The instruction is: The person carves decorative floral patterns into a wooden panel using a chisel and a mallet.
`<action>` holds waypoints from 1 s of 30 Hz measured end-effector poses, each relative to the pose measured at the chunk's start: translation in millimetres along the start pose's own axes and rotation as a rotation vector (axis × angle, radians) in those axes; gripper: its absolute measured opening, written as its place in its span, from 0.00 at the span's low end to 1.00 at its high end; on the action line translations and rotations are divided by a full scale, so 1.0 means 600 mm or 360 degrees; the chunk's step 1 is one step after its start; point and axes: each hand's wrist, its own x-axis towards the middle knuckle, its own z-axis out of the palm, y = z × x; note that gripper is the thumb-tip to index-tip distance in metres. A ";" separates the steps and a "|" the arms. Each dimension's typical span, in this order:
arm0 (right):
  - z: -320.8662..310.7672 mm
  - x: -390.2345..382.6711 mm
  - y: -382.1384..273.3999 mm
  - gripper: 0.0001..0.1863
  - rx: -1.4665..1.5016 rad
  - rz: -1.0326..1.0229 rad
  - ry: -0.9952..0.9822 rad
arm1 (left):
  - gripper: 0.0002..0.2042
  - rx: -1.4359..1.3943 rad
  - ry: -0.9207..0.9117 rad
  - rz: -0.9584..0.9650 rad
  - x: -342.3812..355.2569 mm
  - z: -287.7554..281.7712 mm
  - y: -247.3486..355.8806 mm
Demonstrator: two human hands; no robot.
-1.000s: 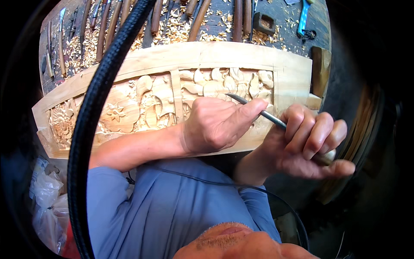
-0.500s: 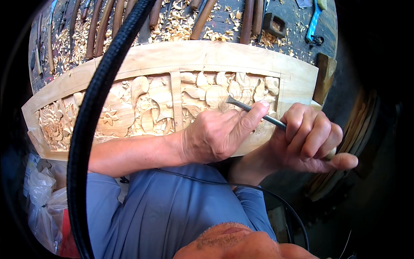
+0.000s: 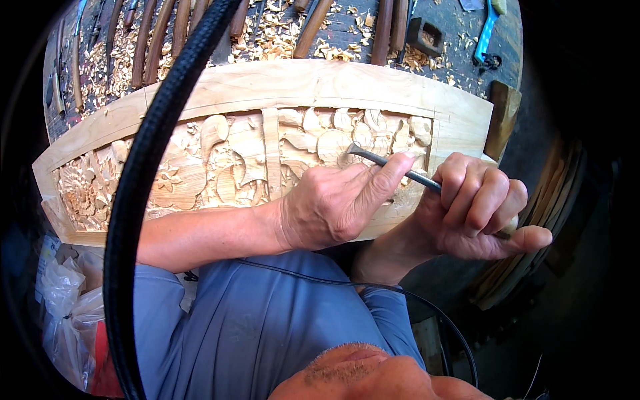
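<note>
A pale wooden panel (image 3: 320, 80) lies across the bench in front of me, carved in relief with leaves, petals and round shapes. Both my hands are on one wood gouge (image 3: 387, 164), a slim dark steel tool with a flared tip. That tip rests at a rounded carved shape (image 3: 333, 147) in the right-hand section. My left hand (image 3: 343, 203) pinches the shaft near the tip, its palm side low over the panel. Farther back, my right hand (image 3: 473, 207) wraps round the handle, with fingers curled and thumb pointing right; most of the handle is hidden.
Beyond the panel, the dark bench (image 3: 267, 50) carries wood shavings and several wooden-handled carving tools (image 3: 180, 30). A blue brush (image 3: 487, 33) and a dark hollow block (image 3: 425, 37) lie at the far right. A thick black cable (image 3: 153, 140) crosses the view at left. Plastic bags (image 3: 63, 300) sit lower left.
The gouge and both hands have shifted very slightly up and left. The grip of both hands stays the same.
</note>
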 end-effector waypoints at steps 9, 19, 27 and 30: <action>0.000 -0.001 0.000 0.36 -0.0003 0.0034 0.0144 | 0.36 0.0002 0.0055 0.0013 0.003 0.010 -0.004; -0.035 0.016 0.013 0.34 0.0246 0.0106 0.0178 | 0.43 0.0067 -0.0138 -0.0087 0.003 0.011 -0.001; -0.012 0.046 0.019 0.41 0.0099 0.0038 -0.0376 | 0.45 0.0012 -0.0071 0.0011 0.004 0.009 -0.001; -0.017 0.030 0.018 0.41 0.0083 0.0015 -0.0340 | 0.47 -0.0038 -0.0109 0.0007 0.002 0.017 -0.007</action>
